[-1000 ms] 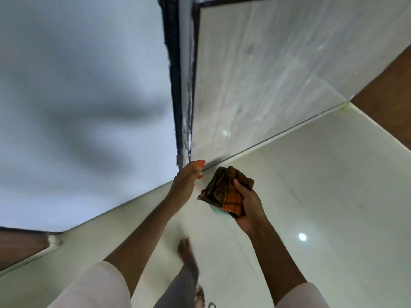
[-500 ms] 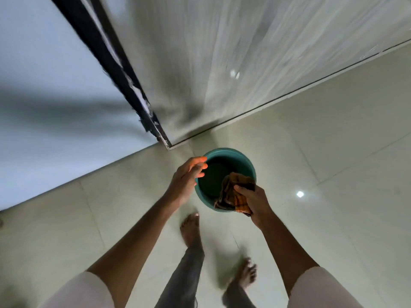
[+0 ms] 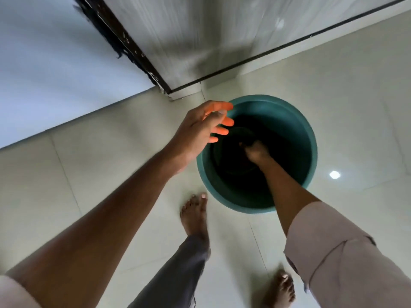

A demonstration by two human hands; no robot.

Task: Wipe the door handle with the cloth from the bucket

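Far left there's the pale wall (image 3: 55,63) and the dark edge of the door frame (image 3: 124,45) running down to the floor, with the grey door panel (image 3: 211,34) just right of it; no handle shows in this view at all, so it's somewhere above. The left hand (image 3: 200,130) hangs over the near-left rim of the teal bucket (image 3: 309,138), fingers spread apart and loose, gripping nothing. The right hand (image 3: 256,151) is plunged down inside the bucket, and it's so dark in there I honestly can't tell if the fingers are closed on anything or just dipping. The cloth isn't clearly visible either, my guess is it's down under that hand in the shadow at the bottom. As for handling, a rag like that should be soft, floppy and light, and if there's water in the bucket (can't see any surface) it'll come out heavier and drippy, so I'd bunch it up in a full fist rather than pinch a corner, then squeeze it over the bucket. Nothing fragile about it, worst case is drips on the glossy floor tiles (image 3: 89,174), and with bare feet (image 3: 194,213) right beside the bucket that could get slick.
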